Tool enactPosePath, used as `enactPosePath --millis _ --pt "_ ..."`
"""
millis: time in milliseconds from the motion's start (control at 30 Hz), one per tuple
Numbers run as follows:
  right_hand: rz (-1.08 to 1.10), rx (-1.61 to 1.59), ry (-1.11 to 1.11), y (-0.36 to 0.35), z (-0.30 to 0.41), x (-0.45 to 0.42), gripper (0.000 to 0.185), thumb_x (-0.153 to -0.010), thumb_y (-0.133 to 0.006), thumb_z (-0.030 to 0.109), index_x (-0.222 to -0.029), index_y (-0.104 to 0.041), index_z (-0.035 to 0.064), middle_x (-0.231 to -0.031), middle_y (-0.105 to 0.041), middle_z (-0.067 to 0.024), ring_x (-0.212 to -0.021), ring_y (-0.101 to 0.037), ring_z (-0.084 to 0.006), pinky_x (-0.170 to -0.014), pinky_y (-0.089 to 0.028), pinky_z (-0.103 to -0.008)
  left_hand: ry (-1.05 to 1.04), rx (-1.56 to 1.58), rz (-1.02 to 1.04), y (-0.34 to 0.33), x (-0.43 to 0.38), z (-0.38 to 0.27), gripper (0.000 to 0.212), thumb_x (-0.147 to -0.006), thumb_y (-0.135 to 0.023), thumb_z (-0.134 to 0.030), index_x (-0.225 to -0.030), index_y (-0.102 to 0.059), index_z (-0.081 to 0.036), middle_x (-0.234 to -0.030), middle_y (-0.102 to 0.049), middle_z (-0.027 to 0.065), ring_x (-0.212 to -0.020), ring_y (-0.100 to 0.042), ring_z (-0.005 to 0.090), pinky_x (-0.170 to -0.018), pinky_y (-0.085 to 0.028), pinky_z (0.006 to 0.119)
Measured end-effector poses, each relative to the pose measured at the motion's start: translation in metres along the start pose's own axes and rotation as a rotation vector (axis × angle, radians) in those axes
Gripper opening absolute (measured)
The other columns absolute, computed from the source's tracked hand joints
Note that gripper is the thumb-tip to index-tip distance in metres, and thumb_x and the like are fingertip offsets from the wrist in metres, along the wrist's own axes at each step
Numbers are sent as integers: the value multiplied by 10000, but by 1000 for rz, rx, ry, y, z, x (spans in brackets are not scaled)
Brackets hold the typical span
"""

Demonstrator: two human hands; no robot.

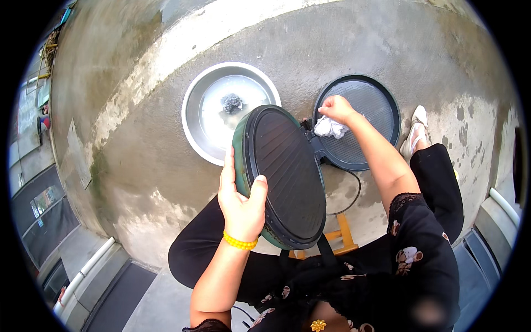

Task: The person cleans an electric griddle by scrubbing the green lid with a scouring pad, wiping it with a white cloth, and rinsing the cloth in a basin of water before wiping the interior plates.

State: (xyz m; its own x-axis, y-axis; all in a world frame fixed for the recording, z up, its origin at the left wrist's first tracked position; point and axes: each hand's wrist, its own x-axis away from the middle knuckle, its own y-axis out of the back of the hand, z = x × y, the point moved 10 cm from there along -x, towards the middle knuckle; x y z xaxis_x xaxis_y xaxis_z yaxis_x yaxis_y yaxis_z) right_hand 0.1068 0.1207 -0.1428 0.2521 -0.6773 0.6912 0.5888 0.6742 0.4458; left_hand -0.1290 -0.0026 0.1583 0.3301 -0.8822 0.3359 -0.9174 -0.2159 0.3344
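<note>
An electric griddle stands opened out before me. Its lid (290,174), with a dark ridged plate and green outer shell, is tilted up towards me. My left hand (244,205) grips the lid's left edge, thumb on the rim and fingers behind the shell. The round lower pan (373,112) lies on the ground with a wet-looking textured surface. Over its left side, near the hinge (313,139), my right hand (338,110) has its fingers closed on a crumpled white cloth (330,127). The fingertips under that hand are partly hidden.
A metal basin (191,112) of water stands left of the pan, with a dark scrubbing ball (232,103) in it. A black power cord (359,191) curves below the pan. Part of a wooden stool (344,232) shows beneath. The concrete floor (145,137) is wet in patches.
</note>
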Motion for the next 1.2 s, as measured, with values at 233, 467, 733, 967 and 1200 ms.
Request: enactPosePath --millis 233,467,733,967,1200 --pt "273 -301 -40 -57 -11 25 333 -734 -569 14 -1035 -693 80 -885 -692 -67 -783 -613 -112 -738 -489 -262 0 -37 -13 3 0 9 659 -765 -570 20 -1372 -318 65 -1289 -467 192 -1184 -470 225 -1000 -353 314" --pt "179 517 107 -47 52 51 468 -761 -553 73 -1226 -541 126 -1116 -629 -118 -1042 -597 -279 -857 -483 -357 -25 -39 -13 3 1 9 688 -747 -582 27 -1379 -311 54 -1263 -477 188 -1162 -488 236 -986 -369 316" --pt "285 846 122 -33 74 30 259 -819 -581 182 -1071 -627 148 -1069 -648 -73 -1042 -598 -258 -833 -486 -366 -34 -23 -12 -1 0 2 618 -796 -540 1 -1371 -325 61 -1259 -490 160 -1124 -491 181 -965 -378 287" --pt "311 942 196 -43 76 30 275 -816 -558 153 -1082 -626 170 -1080 -646 -69 -1046 -598 -251 -837 -483 -356 -18 31 -24 -2 0 4 619 -793 -542 15 -1369 -324 60 -1240 -495 149 -1106 -494 169 -956 -386 282" --pt "332 985 247 -44 78 29 263 -834 -560 178 -1087 -630 196 -1090 -648 -47 -1043 -605 -237 -830 -483 -352 -46 -15 -28 -1 0 4 620 -792 -542 27 -1370 -320 62 -1255 -487 156 -1131 -484 176 -967 -379 288"
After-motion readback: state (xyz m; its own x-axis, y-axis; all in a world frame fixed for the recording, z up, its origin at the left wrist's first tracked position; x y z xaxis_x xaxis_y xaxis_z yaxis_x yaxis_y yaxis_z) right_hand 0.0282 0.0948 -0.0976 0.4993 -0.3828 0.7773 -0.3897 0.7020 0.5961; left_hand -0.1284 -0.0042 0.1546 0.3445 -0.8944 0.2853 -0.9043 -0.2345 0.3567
